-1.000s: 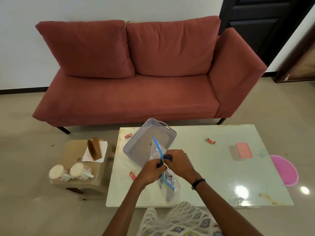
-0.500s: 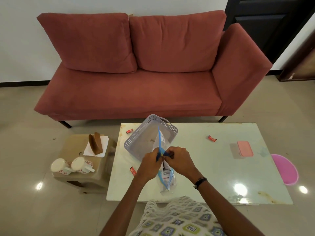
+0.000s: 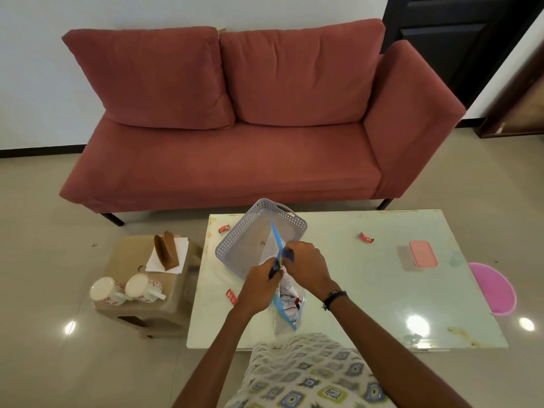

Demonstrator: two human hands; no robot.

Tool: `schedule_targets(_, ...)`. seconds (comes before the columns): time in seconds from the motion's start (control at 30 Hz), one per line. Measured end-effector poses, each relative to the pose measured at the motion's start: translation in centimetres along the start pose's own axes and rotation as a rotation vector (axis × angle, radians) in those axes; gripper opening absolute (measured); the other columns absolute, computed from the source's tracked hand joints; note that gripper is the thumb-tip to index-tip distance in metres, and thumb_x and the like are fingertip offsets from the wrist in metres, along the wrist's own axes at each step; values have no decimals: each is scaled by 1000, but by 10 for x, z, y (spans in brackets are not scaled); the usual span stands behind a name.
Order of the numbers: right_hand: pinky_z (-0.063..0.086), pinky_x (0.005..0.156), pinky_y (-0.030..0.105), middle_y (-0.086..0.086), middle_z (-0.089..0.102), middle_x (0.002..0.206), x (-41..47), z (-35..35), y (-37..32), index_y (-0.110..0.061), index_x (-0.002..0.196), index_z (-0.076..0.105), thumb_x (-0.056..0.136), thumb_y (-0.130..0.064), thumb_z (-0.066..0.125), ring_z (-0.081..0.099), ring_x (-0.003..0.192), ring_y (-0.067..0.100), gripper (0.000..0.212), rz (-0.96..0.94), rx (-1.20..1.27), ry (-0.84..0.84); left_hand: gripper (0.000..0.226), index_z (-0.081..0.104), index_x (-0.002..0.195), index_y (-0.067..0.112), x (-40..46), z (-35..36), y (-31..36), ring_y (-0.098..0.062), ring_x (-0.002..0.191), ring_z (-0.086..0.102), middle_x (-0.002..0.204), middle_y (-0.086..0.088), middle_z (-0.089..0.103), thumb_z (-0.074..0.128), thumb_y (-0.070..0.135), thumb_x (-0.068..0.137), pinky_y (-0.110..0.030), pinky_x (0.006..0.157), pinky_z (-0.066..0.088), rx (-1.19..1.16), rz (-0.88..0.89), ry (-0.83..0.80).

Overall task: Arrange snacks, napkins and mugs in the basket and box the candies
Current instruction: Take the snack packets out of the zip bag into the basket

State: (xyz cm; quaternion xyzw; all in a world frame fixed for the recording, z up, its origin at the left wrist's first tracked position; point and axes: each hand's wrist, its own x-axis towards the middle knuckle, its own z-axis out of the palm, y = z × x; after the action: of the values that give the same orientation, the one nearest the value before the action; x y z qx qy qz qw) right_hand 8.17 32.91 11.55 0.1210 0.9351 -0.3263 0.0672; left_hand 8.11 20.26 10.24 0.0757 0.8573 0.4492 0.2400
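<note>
Two mugs (image 3: 128,290) lay on their sides, touching, at the near edge of one low stool (image 3: 147,304) left of the table. Both were white with small red floral marks; no lettering could be read. Behind them on the same stool sat one stack of white napkins (image 3: 179,250), with one brown holder (image 3: 166,250) resting across it.

One pale table (image 3: 382,290) carried the remaining items. Four red-wrapped candies were counted: one (image 3: 223,228) at the far left corner, one (image 3: 231,296) near the left edge just beside the left wrist, and one (image 3: 366,237) right of the basket; a fourth was not confirmed (three only were plainly visible). Print on the wrappers was too small to read.

One grey perforated basket (image 3: 235,245) stood tilted, its far rim raised, left of the table's centre. In front of it one clear zip bag (image 3: 287,304) with a blue seal strip stood upright, holding white snack packets with red marks; no brand could be read.

The left hand (image 3: 259,285) pinched the blue strip at the bag's mouth, fingers curled around it. The right hand (image 3: 306,266) gripped the same strip just beside it, thumb and fingers closed on the plastic. The two hands were nearly touching. One dark bracelet (image 3: 334,298) sat on the right wrist.

Further right, one pink box (image 3: 423,253) lay flat with its lid on, well apart from the basket. One pink mat (image 3: 494,290) lay on the floor beyond the table's right edge.
</note>
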Motion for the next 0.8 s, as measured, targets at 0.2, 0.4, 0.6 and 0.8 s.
schedule_targets(0.2,40,64,25,6,70,92,-10,2,2,-11,88,65,84,-16,57,62,81,26,10,-62,-2,-9,21,54,83,4,1,0,5,-25,67,56,72,-11,58,48,21,94,-43,71,51,117,-16,119)
schedule_targets(0.4,43,64,25,6,69,89,-13,0,5,-12,86,64,85,-20,59,60,76,24,10,-35,25,11,26,58,88,0,6,-1,6,-37,76,64,83,-24,66,43,20,96,-49,72,55,166,21,147)
schedule_targets(0.6,49,68,33,5,66,90,-7,-9,12,-13,83,60,81,-14,56,61,80,27,4,36,10,95,27,42,68,7,6,-6,3,-39,63,49,70,-31,55,45,15,93,-46,61,44,186,42,153)
schedule_targets(0.8,44,65,28,2,65,98,6,-2,-4,-13,96,60,89,-18,54,62,85,26,10,-125,-51,74,25,46,72,7,5,-4,3,-22,58,43,59,-10,50,45,17,95,-29,59,32,190,77,62)
